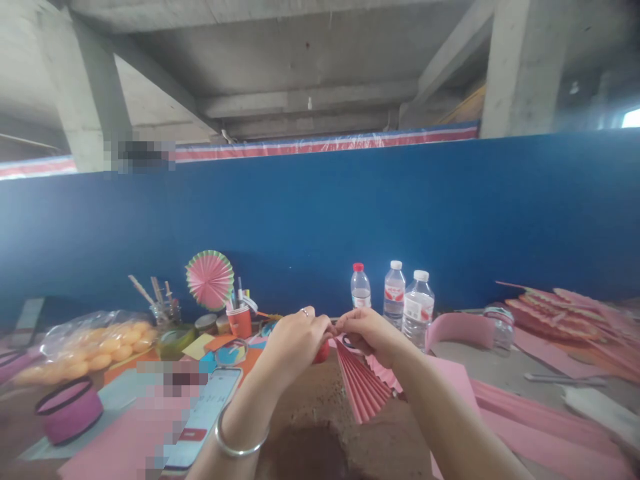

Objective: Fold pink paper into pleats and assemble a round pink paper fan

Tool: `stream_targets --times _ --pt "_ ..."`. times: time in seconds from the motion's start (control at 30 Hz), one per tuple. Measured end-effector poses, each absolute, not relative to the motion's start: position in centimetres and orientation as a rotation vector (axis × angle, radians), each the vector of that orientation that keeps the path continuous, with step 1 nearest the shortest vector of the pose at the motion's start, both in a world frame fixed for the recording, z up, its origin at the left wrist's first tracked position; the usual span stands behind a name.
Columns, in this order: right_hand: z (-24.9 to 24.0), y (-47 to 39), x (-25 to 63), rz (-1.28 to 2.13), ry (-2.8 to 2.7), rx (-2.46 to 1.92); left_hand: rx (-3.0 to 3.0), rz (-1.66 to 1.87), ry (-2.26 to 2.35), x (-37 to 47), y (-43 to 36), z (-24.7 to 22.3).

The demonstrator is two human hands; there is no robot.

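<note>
In front of the red-capped bottle (360, 290), the right hand (374, 335) pinches the pink pleated-paper fan (361, 389), fingertips against the left hand (299, 343), whose grip is unclear, and firm pressure there should align the folds.

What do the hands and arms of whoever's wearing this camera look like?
Both forearms are bare, with no sleeves in view, and no gloves. The left hand wears a ring, and a rounded silver bangle circles that wrist. The right hand shows no jewellery.
</note>
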State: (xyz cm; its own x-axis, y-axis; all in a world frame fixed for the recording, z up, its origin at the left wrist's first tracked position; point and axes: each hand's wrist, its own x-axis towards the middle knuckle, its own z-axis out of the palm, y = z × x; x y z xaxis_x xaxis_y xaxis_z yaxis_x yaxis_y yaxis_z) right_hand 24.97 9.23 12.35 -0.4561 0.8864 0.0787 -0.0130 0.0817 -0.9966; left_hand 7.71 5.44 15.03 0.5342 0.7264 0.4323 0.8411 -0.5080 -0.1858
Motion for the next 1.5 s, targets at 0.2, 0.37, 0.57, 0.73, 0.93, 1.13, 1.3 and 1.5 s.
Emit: stream_targets --times 0.2,0.37,0.57,0.73,0.93,1.13,1.3,1.5 --pt "13.3 7.3 24.1 0.63 -1.911 -1.228 -2.301 -0.29 -1.232 8.2 5.6 14.5" --pt "13.9 5.0 22.9 0.179 -1.981 -1.453 -2.272 -0.346 -1.28 8.3 6.1 13.7" --pt "14.1 3.3 21.0 -0.056 -2.082 -1.568 -2.263 -0.605 -1.387 8.2 6.5 13.4" --pt "14.0 3.2 20.7 -0.034 -2.156 -1.614 -2.44 -1.191 -1.539 8.0 6.0 14.3" --pt "13.8 2.6 20.4 -0.217 -2.089 -1.626 -2.419 -1.711 -1.649 8.2 5.6 14.5" --pt "13.1 2.8 19.7 -0.313 -2.039 -1.551 -2.359 -2.214 -1.708 8.1 5.9 15.0" --pt "12.8 5.0 20.8 -0.083 -2.028 -1.489 -2.282 -2.394 -1.65 7.0 6.6 15.0" --pt "11.2 9.8 25.2 0.524 -2.07 -1.425 -2.168 -2.541 -1.648 5.9 7.5 14.6"
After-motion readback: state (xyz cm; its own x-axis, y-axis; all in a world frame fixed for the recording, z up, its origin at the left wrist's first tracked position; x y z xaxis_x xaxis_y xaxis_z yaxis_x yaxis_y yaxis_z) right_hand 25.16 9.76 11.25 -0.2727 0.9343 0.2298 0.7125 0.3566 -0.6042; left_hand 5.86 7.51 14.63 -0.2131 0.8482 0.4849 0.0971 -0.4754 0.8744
